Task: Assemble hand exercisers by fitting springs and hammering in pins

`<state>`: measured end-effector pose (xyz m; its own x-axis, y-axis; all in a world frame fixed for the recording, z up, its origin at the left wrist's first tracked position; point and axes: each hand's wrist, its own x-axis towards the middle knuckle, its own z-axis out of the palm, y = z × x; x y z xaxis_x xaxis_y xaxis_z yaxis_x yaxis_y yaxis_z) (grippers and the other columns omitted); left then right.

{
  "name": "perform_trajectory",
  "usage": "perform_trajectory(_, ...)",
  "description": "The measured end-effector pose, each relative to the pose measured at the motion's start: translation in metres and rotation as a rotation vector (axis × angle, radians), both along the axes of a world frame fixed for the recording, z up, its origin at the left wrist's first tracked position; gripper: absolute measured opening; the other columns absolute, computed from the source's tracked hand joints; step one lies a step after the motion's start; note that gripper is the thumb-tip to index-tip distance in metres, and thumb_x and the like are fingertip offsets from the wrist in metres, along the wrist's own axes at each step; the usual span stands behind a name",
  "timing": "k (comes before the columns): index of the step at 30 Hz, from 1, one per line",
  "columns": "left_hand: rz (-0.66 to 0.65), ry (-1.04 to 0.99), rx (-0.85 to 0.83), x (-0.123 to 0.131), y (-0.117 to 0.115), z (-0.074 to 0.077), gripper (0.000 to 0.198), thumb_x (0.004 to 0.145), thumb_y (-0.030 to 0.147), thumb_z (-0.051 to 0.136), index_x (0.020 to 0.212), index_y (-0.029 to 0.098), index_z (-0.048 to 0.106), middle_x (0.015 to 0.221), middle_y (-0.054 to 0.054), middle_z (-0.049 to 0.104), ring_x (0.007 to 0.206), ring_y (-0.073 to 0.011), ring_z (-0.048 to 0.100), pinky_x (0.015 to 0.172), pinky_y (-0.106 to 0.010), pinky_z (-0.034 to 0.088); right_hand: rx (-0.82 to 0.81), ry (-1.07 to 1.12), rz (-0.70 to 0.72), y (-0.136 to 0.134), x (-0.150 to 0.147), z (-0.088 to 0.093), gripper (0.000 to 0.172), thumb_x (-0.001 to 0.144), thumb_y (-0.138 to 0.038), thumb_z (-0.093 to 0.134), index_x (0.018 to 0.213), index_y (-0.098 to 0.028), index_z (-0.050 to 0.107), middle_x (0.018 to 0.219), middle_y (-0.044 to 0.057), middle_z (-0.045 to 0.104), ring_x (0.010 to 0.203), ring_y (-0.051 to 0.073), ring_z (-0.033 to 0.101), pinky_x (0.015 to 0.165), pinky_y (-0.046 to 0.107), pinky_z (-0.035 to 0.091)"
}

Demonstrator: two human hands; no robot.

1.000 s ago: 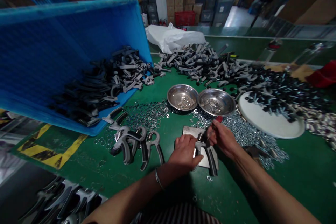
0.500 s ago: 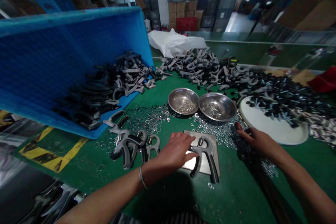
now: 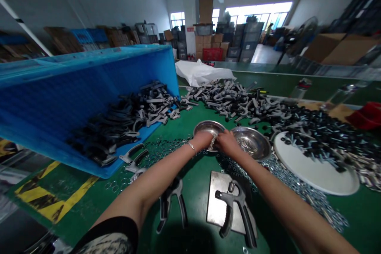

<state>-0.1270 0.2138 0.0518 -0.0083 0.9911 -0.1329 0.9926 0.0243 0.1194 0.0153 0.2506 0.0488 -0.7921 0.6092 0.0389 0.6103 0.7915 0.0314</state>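
Note:
My left hand (image 3: 204, 139) reaches into the left steel bowl (image 3: 205, 124), its fingers curled down among small metal parts (image 3: 213, 141). My right hand (image 3: 226, 143) is at the same bowl's right side, fingers curled close to the left hand's. What either hand pinches is too small and hidden to make out. Nearer me, a grey-and-black hand grip exerciser (image 3: 229, 212) with a spring lies on a metal plate (image 3: 212, 206). Another hand grip exerciser (image 3: 180, 200) lies left of it, partly behind my left forearm.
A second steel bowl (image 3: 258, 143) holds small metal pins. Beyond lie a heap of grey handles (image 3: 229, 97) and a white oval tray (image 3: 293, 164) with black-headed bolts. A tipped blue crate (image 3: 175, 71) full of handles stands left. Loose nuts and washers (image 3: 297, 180) litter the green table.
Both hands have moved forward to the left bowl: the left from beside the exerciser on the plate, the right from a red-ended dark tool, now let go. The view has tilted up.

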Motion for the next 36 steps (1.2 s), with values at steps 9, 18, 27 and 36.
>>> perform_trajectory(9,0.033,-0.067,0.027,-0.014,-0.002,-0.009,0.021,0.093,0.02,0.055,0.099,0.013,0.074,0.105,-0.017,0.072,0.105,-0.0267,0.068,0.092,-0.035,0.051,-0.06,0.0,-0.105,0.005,-0.009,-0.02,0.029,0.094,-0.035,0.063,0.114,-0.015,0.064,0.123,0.01,0.064,0.116,0.026,0.059,0.1,0.051,0.046)
perform_trajectory(18,0.029,-0.197,0.118,-0.011,-0.003,-0.01,0.019,0.089,0.014,0.056,0.096,0.01,0.074,0.101,-0.018,0.074,0.098,-0.0249,0.069,0.091,-0.034,0.051,-0.334,0.389,-0.209,0.008,-0.007,-0.01,0.021,0.094,-0.031,0.062,0.107,-0.014,0.066,0.111,0.008,0.068,0.103,0.022,0.065,0.092,0.044,0.052)
perform_trajectory(27,-0.028,-0.506,0.229,0.01,-0.077,0.019,0.017,0.091,0.019,0.059,0.102,0.014,0.071,0.098,-0.007,0.075,0.089,-0.0166,0.068,0.083,-0.026,0.05,-0.783,0.866,-0.331,-0.105,0.143,-0.009,0.028,0.094,-0.047,0.053,0.093,-0.019,0.058,0.08,0.004,0.071,0.07,0.019,0.071,0.069,0.032,0.055)
perform_trajectory(36,-0.204,-0.483,0.214,0.093,-0.174,-0.021,0.014,0.094,0.028,0.06,0.091,0.017,0.069,0.097,-0.006,0.07,0.099,-0.0203,0.06,0.092,-0.035,0.04,-1.127,1.094,-0.619,-0.193,0.202,-0.045,0.038,0.073,-0.054,0.077,0.084,-0.019,0.066,0.08,0.003,0.067,0.071,0.021,0.069,0.07,0.033,0.053)
